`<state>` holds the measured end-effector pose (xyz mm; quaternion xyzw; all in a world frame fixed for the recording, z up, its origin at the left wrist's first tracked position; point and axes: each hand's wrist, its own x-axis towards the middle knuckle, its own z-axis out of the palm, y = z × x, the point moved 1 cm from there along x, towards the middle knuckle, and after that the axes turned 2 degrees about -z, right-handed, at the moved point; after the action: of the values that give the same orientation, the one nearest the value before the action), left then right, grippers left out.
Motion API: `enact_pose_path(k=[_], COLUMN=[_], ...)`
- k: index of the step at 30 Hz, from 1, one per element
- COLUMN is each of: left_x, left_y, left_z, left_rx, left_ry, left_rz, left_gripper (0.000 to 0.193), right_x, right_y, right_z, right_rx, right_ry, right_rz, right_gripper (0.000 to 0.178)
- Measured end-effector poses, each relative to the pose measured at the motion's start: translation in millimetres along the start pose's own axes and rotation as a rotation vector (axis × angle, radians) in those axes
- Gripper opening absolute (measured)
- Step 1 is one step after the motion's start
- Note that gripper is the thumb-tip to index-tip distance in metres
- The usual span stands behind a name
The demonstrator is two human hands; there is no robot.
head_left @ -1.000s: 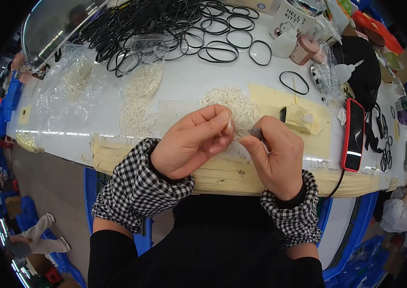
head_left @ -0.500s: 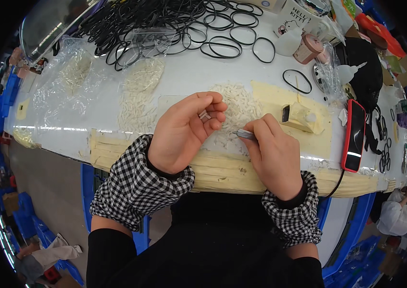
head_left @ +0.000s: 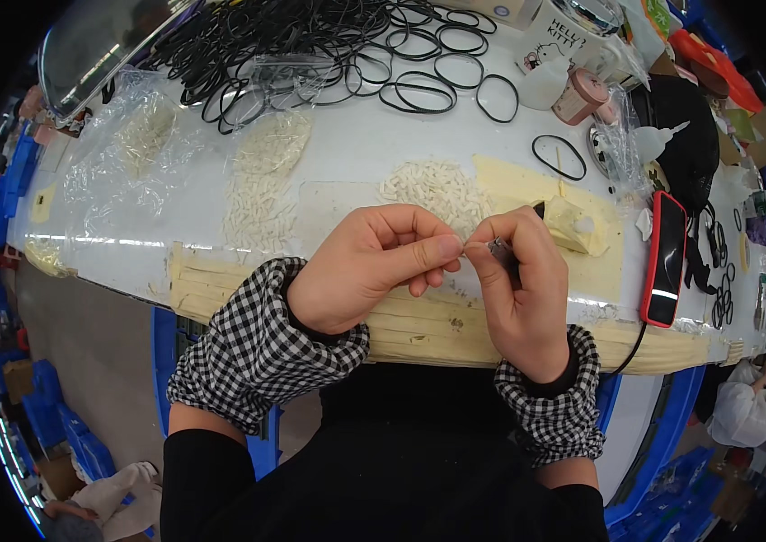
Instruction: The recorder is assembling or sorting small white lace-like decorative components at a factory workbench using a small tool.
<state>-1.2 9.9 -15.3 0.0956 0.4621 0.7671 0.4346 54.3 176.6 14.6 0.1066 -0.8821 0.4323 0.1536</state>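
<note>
My left hand (head_left: 369,266) is closed, with thumb and forefinger pinched together. Small white pieces showed in its curled fingers half a second ago; its fingers now hide them. Fingertips of both hands meet above the front of the table. Within my right hand (head_left: 527,289), a small grey metal tool (head_left: 503,256) is gripped, mostly covered by the fingers; its exact kind is unclear. Just beyond the hands lies a loose pile of small white tube-like pieces (head_left: 432,185). A second heap of white pieces (head_left: 261,203) spreads out of a clear bag to the left.
Black rubber-like loops (head_left: 283,45) pile up at the back. A crumpled clear bag (head_left: 130,149) lies left. On the right are a yellow tape-wrapped block (head_left: 575,226), a red-cased phone (head_left: 667,262) with a cable, and a pink tub (head_left: 579,97). Yellow tape (head_left: 428,330) covers the front edge.
My left hand has turned over from palm-up and lowered slightly, its thumb and forefinger now pinched. My right hand has raised its fingertips to meet it, tilting the metal tool into its grip.
</note>
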Motion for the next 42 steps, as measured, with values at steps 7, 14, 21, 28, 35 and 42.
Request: enact_pose_path(k=[7,14,21,28,35,42], left_x=[0,-2,0,-1,1,0], left_y=[-1,2,-1,-2,-2,-1], left_z=[1,5,3,0,3,2], left_rx=[-0.136,-0.05,-0.041,-0.072,-0.177,-0.163], left_ry=[0.029,-0.018,-0.004,-0.035,-0.065,-0.159], left_rz=[0.015,0.015,0.087,0.086,0.051,0.044], left_gripper=[0.015,0.015,0.02,0.018,0.015,0.015], right_x=[1,3,3,0,1,-2], right_y=[-8,-8,-10,-9,-12,0], right_z=[-2,-4,-4,-6,-6,-4], right_rx=[0.076,0.051,0.053,0.026,-0.036,-0.215], right_ry=[0.033,0.09,0.045,0.053,0.066,-0.04], right_rz=[0.037,-0.054,-0.096,-0.135,-0.144,-0.101], right_gripper=[0.017,0.016,0.025,0.025,0.025,0.031])
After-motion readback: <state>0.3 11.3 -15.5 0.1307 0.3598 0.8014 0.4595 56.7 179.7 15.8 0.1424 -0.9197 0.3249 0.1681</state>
